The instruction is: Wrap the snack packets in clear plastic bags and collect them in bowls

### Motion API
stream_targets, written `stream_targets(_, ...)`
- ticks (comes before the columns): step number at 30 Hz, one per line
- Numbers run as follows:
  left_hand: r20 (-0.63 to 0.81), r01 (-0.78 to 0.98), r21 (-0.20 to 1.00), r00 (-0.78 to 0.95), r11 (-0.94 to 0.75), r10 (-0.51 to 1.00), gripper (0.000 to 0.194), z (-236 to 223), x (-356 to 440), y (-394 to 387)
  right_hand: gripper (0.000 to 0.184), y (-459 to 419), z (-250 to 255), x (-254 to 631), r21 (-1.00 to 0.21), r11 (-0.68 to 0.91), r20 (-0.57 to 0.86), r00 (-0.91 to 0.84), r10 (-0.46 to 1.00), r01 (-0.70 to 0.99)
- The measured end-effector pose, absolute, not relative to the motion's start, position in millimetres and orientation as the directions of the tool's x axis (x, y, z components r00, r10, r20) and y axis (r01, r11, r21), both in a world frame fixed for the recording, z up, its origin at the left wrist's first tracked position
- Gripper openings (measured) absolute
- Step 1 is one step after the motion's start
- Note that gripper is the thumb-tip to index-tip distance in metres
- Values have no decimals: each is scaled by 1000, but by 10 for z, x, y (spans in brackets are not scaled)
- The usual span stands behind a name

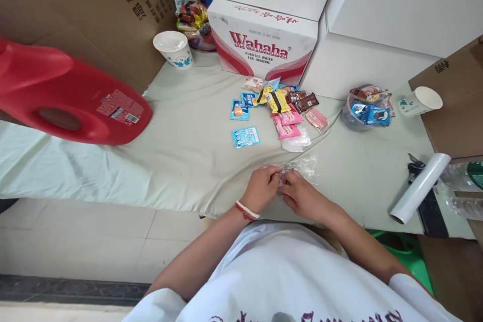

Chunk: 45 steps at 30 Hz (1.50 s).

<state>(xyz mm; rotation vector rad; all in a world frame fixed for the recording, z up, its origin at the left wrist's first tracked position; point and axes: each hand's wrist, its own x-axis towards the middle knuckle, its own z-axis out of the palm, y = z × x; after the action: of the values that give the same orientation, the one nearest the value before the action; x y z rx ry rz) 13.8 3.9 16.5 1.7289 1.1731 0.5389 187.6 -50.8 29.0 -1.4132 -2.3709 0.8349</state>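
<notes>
Near the table's front edge, my left hand [263,187] and my right hand [300,192] come together with fingers pinched on a clear plastic bag [307,167]. The bag is crumpled and spreads out on the cloth beyond my right fingers. Just past it lies another piece of clear plastic [297,141]. A pile of small wrapped snacks stretches behind: pink packets [286,128], a yellow packet [277,101], brown packets [305,102] and blue packets [240,110]. One light blue packet [245,137] lies apart, left of the pile.
A red jug [101,90] stands at left, near a paper cup [174,50]. The Wahaba-style white carton [264,43] backs the table. At right are a plastic bowl of snacks [352,118], a second paper cup [419,101] and a roll of film [419,188].
</notes>
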Motion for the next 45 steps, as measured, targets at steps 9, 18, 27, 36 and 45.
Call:
stream_targets(9,-67,669,671,486,-321,871,33,28,277,-55,48,-385,310,2381,-657,-174,126,335,934,733)
stream_targets(18,-3,652,679,463,-338,887,28,-46,261,-76,71,-425,301,2356,-720,-422,-105,515,851,550)
stream_targets(27,-46,746,564,455,-352,889,25,6,332,-136,72,-703,267,2285,-814,-398,-237,383,893,423)
stream_targets(36,-42,895,392,249,-213,968,54,11,197,-11,10,-937,4,2298,-521,-259,34,322,946,814)
stream_targets(45,-147,674,737,238,-55,960,25,36,403,-45,46,-764,240,1721,-577,102,137,-27,990,810)
